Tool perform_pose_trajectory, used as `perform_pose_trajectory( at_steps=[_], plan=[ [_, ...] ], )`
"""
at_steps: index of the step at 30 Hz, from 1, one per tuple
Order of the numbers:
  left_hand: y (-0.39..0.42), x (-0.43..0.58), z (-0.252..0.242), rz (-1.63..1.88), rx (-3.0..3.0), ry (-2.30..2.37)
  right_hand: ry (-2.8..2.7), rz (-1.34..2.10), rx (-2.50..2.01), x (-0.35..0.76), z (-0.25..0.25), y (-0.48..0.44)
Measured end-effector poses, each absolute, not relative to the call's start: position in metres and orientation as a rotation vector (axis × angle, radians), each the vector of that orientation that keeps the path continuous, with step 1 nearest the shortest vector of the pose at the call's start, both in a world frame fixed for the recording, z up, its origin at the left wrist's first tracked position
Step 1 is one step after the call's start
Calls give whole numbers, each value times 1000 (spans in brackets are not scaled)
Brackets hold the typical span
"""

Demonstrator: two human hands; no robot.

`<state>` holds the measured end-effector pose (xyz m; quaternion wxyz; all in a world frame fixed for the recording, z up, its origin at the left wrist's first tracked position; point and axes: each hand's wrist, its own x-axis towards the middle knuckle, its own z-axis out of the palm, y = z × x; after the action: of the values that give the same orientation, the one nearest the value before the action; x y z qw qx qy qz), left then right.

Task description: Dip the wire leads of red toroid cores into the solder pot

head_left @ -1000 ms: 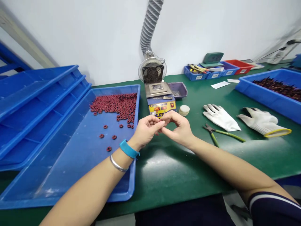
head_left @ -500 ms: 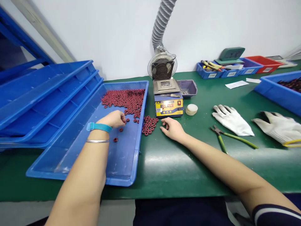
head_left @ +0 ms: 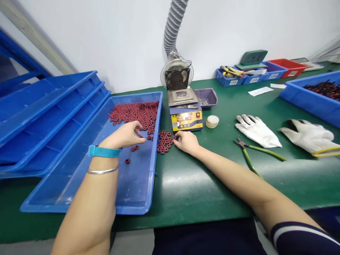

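Note:
My left hand (head_left: 127, 135) hovers over the blue tray (head_left: 138, 191), thumb and fingers apart, with nothing visible between them. Small red-and-black toothed rings lie heaped at the tray's far end (head_left: 132, 112). Just below that hand are a few loose rings (head_left: 135, 148), and one ring (head_left: 127, 161) sits apart nearer me. Outside the tray's right wall, a flat cluster of rings (head_left: 164, 141) rests on the green table. My right hand (head_left: 187, 142) pinches a ring (head_left: 174, 138) at the cluster's right edge, its fingertips partly hidden.
Behind the right hand stands a yellow-and-blue heating unit (head_left: 187, 120) under a grey duct hose (head_left: 174, 28). Round white pads (head_left: 212, 121), cutters (head_left: 245, 148) and gloves (head_left: 259, 131) lie to the right. Stacked blue trays (head_left: 53, 120) are at left, a filled tray (head_left: 300, 94) far right.
My left hand has opened its fingers, with rings now close together below it. My right hand has moved left to the edge of the ring cluster. The view has shifted slightly.

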<state>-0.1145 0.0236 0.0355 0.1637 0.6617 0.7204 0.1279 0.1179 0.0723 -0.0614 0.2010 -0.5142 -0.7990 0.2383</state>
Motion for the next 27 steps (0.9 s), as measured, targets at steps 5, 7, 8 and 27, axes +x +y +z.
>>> perform_pose_trajectory(
  at_steps=[5, 7, 8, 27],
  plan=[
    [22, -68, 29, 712, 2004, 1719, -2118, 899, -1281, 130, -58, 64],
    [18, -46, 24, 748, 1990, 1502, -1944, 1122, -1106, 143, -54, 53],
    [16, -36, 22, 741, 1994, 1424, -1858, 1193, -1009, 150, -51, 46],
    [-5, 1, 29, 767, 2025, 1238, -1890, 723, -630, 188, -30, 15]
  ],
)
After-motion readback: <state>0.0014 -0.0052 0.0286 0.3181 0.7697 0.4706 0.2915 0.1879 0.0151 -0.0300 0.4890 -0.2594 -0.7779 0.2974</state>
